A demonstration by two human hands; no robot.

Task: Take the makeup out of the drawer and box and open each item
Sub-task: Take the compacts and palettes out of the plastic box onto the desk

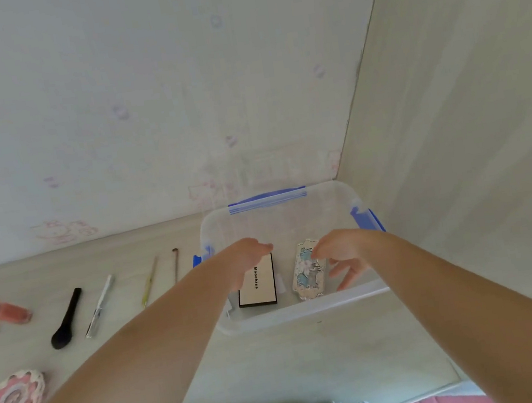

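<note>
A clear plastic box [307,310] with blue latches stands open on the pale table. Two items lie flat on its floor. One is a cream palette with a black rim [260,291] printed "Mooekiss". The other is an ornate silver palette with blue decoration [308,280], to its right. My left hand [248,255] reaches into the box over the cream palette's far left corner, fingers pointing down along its left edge. My right hand [343,252] hovers at the silver palette's far right side; its thumb touches the palette's top and its fingers hang spread and loose. Neither palette is lifted.
Left of the box lie a brown thin brush [176,265], a yellow-green thin brush [149,282], a silver pen-like stick [99,305], a black brush [66,320], a pink bottle [13,312] and a round pink flower compact [12,401]. A panel [471,138] rises right of the box.
</note>
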